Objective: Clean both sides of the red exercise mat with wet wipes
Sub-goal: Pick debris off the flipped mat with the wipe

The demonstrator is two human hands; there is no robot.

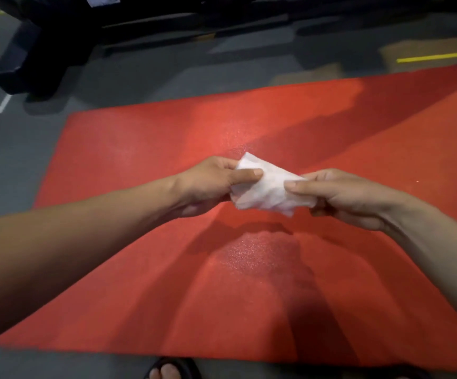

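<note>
The red exercise mat (145,149) lies flat on the grey floor and fills most of the view. Above its middle I hold a crumpled white wet wipe (268,187) between both hands. My left hand (210,184) pinches the wipe's left end with thumb and fingers. My right hand (342,198) pinches its right end the same way. The wipe hangs in the air, clear of the mat. Shiny damp patches show on the mat below and behind the hands.
A black machine base (41,58) stands on the floor beyond the mat's far left corner. Yellow and white floor lines (438,57) run around the mat. A sandalled foot (171,370) shows at the mat's near edge.
</note>
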